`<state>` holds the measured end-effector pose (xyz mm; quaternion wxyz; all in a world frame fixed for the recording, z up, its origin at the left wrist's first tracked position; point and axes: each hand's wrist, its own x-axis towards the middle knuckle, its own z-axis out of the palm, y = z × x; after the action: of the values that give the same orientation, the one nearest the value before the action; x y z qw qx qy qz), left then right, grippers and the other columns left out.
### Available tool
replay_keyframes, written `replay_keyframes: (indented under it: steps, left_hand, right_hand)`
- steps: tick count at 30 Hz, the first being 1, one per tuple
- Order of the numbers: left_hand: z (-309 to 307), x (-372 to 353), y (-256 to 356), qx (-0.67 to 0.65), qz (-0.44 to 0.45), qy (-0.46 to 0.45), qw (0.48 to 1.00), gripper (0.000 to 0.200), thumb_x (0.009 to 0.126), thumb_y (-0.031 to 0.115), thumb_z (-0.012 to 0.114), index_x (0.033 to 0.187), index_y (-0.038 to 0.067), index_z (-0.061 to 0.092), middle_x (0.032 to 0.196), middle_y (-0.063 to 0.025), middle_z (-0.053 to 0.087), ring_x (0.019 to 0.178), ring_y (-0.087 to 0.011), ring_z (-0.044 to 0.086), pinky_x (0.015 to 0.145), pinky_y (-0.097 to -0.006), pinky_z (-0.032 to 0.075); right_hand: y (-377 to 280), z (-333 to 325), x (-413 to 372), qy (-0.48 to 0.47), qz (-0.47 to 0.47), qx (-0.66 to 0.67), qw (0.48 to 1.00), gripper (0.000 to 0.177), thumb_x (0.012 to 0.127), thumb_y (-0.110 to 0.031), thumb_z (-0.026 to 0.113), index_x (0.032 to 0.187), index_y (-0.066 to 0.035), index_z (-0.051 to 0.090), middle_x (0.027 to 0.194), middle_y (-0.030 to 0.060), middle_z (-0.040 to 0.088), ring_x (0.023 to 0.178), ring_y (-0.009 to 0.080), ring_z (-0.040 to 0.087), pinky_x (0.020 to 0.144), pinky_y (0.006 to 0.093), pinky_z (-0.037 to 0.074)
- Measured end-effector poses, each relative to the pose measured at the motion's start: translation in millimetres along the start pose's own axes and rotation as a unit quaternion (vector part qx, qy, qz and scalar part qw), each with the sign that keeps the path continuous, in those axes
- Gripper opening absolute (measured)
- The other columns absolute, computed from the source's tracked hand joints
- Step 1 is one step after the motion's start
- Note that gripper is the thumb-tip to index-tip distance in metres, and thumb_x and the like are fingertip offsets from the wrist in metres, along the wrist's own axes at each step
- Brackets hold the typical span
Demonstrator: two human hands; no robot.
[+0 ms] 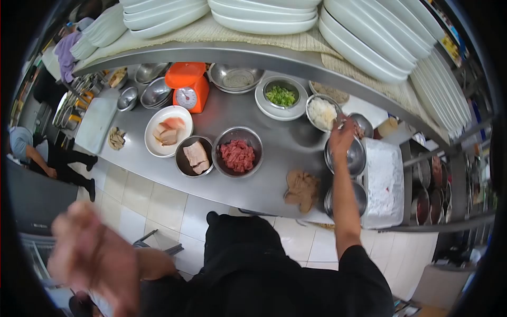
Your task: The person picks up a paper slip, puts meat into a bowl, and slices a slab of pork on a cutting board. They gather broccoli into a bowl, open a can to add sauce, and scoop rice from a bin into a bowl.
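My right hand [342,133] reaches over the right part of the steel counter, at the edge of a bowl of white shreds [321,112]. Its fingers are bunched; what they hold, if anything, is too small to name. Below it sit empty steel bowls [353,154]. Near the camera at the lower left, my left hand [92,253] is raised and blurred, away from the counter; its fingers are smeared by motion. At the counter's middle stand a bowl of red meat pieces [237,156], a bowl with a pale meat block [196,157] and a white plate of pale slices [168,136].
An orange scale [187,87] and a bowl of chopped greens [281,95] stand toward the back. Stacked white plates [264,22] fill the overhead shelf. A white-filled tray [384,182] is at right. Another person [39,153] is at far left.
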<state>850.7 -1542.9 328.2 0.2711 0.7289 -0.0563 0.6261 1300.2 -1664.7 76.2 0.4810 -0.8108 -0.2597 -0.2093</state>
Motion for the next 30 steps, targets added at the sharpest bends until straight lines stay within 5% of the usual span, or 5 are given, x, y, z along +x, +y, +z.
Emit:
replay_keyframes:
  steps: [3,6,8,17,30]
  left_hand:
    - [11,-56,-21,0.011,-0.287,-0.013,0.958,0.052,0.072,0.05,0.063,0.091,0.004,0.048,0.099,-0.0239,0.06,0.085,-0.0252,0.055,0.075,-0.035,0.041]
    - [-8,-132,-23,0.195,-0.524,-0.059,0.827,0.026,0.074,0.021,0.065,0.085,-0.001,0.056,0.091,-0.0133,0.066,0.076,-0.0158,0.057,0.07,-0.0261,0.042]
    - [-22,-198,-8,0.324,-0.646,-0.064,0.688,0.026,0.075,0.024,0.068,0.079,0.0,0.059,0.074,-0.0114,0.065,0.063,-0.0141,0.056,0.059,-0.0271,0.044]
    - [-46,-337,80,0.421,-0.784,-0.168,0.425,0.034,0.078,0.031,0.064,0.082,-0.003,0.062,0.075,-0.0212,0.064,0.074,-0.0347,0.064,0.069,-0.0396,0.05]
    - [-57,-392,117,0.378,-0.822,-0.152,0.398,0.03,0.078,0.029,0.064,0.081,-0.001,0.063,0.077,-0.0208,0.064,0.076,-0.0343,0.064,0.07,-0.0389,0.049]
  right_hand:
    - [107,49,104,-0.024,0.068,-0.08,0.994,0.031,0.079,-0.02,0.056,0.103,0.0,0.059,0.094,0.0243,0.06,0.088,0.0395,0.058,0.076,0.0394,0.047]
    - [183,72,148,-0.172,0.232,0.058,0.956,0.032,0.08,-0.02,0.056,0.105,0.0,0.058,0.097,0.0234,0.059,0.09,0.039,0.057,0.077,0.0404,0.047]
    - [207,74,156,-0.23,0.374,0.202,0.875,0.032,0.08,-0.02,0.056,0.106,-0.001,0.057,0.099,0.0229,0.059,0.092,0.0386,0.057,0.078,0.041,0.047]
    - [245,121,167,-0.209,0.478,0.353,0.777,0.035,0.082,-0.02,0.056,0.112,-0.001,0.053,0.107,0.0205,0.055,0.097,0.0372,0.055,0.082,0.0439,0.047]
    - [246,64,185,-0.133,0.43,0.524,0.723,0.041,0.085,-0.02,0.057,0.12,-0.001,0.047,0.12,0.0169,0.051,0.106,0.0351,0.053,0.087,0.048,0.047]
